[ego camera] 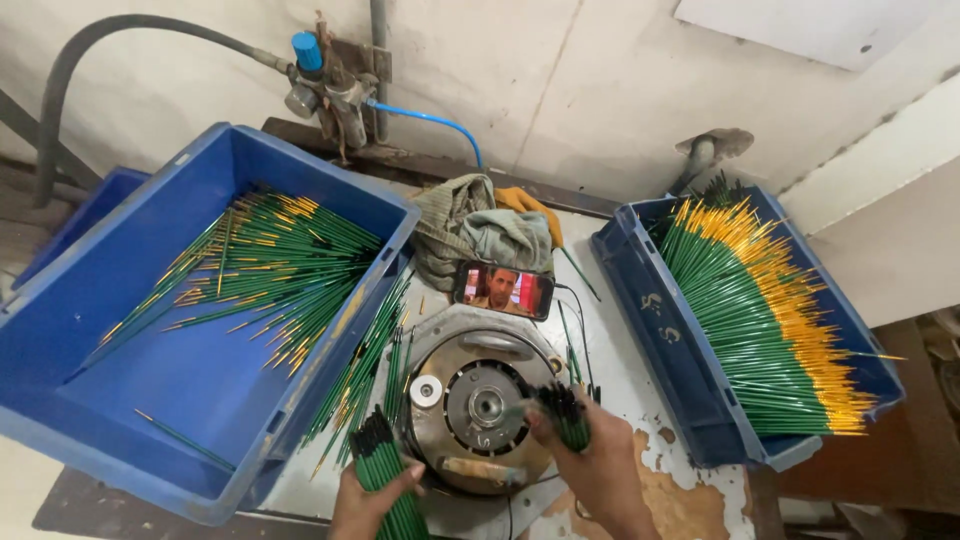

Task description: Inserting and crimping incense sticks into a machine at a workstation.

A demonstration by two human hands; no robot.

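Observation:
My left hand grips a bundle of thin green sticks at the table's front edge, just left of a round metal machine head. My right hand holds a smaller bunch of green sticks over the right side of that machine, and one blurred stick points toward its centre hole. More loose green sticks lie on the table between the machine and the left crate.
A big blue crate at left holds scattered green sticks with gold tips. A narrower blue crate at right holds a neat stack of them. Behind the machine lie a phone with a lit screen, rags and an air fitting.

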